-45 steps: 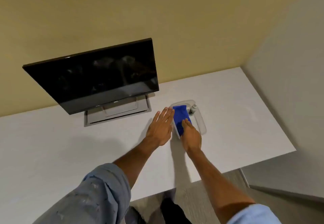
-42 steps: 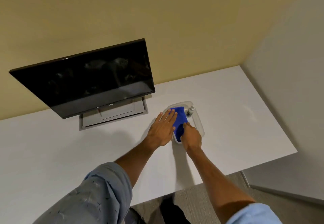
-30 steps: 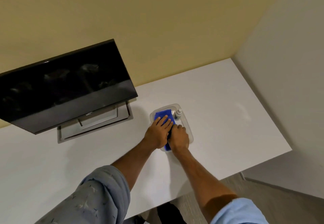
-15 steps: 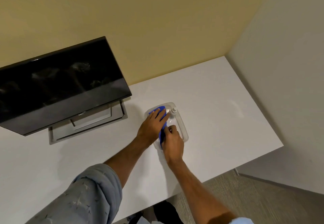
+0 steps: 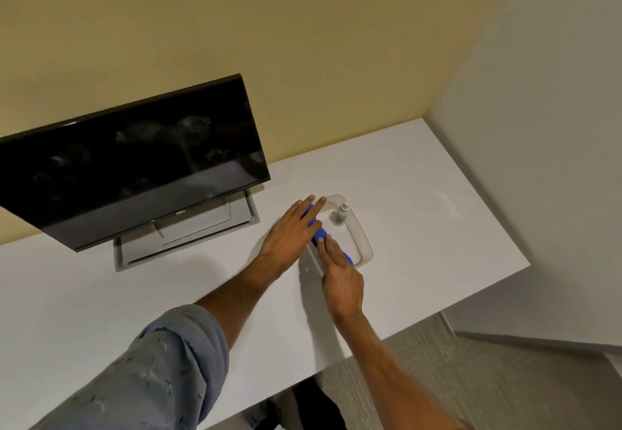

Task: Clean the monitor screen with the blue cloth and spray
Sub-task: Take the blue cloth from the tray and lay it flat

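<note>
The blue cloth point(image 5: 318, 236) lies bunched in a clear plastic tray point(image 5: 366, 248) on the white desk, mostly covered by both hands. My left hand point(image 5: 292, 232) rests flat over its left part with the fingers straight and apart. My right hand point(image 5: 340, 275) presses on its near end with the fingers laid along it; the thumb is hidden. A small white spray bottle point(image 5: 341, 214) stands upright in the tray's far corner, just right of my left fingertips. The black monitor point(image 5: 134, 167) stands to the left, screen dark and smudged.
The monitor's grey stand base point(image 5: 188, 231) sits on the white desk point(image 5: 420, 201) left of the tray. A yellow wall runs behind and a grey partition closes the right side. Grey carpet shows below the desk's near edge.
The cloth has gone from lying flat to being gathered into a narrow roll between my hands. My right hand slid over its near end; the camera swung right, then back left.
</note>
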### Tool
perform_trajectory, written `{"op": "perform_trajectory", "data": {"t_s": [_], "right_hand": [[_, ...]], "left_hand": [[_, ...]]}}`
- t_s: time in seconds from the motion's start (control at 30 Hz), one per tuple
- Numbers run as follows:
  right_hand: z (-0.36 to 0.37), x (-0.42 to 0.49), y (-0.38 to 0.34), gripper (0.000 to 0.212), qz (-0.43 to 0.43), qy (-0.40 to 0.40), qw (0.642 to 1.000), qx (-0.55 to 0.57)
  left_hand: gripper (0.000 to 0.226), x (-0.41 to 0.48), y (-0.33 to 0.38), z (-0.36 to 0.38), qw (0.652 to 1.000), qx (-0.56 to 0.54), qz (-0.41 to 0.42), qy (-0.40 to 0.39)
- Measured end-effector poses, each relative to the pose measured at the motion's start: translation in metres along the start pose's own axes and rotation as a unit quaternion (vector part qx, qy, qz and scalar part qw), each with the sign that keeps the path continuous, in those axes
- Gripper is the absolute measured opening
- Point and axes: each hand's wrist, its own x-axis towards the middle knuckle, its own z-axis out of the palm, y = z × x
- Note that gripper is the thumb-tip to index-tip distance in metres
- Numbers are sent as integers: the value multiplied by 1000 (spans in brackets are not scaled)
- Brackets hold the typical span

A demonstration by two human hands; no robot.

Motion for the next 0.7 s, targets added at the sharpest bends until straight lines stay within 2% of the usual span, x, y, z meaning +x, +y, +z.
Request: {"op": "perform_trajectory", "data": {"t_s": [0.1,0.3,0.4,0.5,0.57,0.63,0.7], "right_hand": [[-8,-3,-15,95,-18,41,999,-1],[-2,-20,-61,94,-69,39,997,21],[17,-33,-89,86,-72,12,996,46],[47,-49,-111,67,-73,-30,993,91],[67,-61,-125,50,-39,-60,990,120],[85,-72,-139,30,39,-47,982,178],[104,-74,-146,25,111,-27,964,242]], "left_hand": [[70,-16,-15,-15,999,13,13,32],[67,-69,-54,-17,998,40,-8,37],[61,-106,-81,-5,1000,25,-19,4],[52,-141,-110,11,999,22,17,-41],[46,-160,-127,20,996,19,53,-74],[38,-168,-139,27,991,14,83,-101],[37,-163,-146,34,987,14,95,-125]]}}
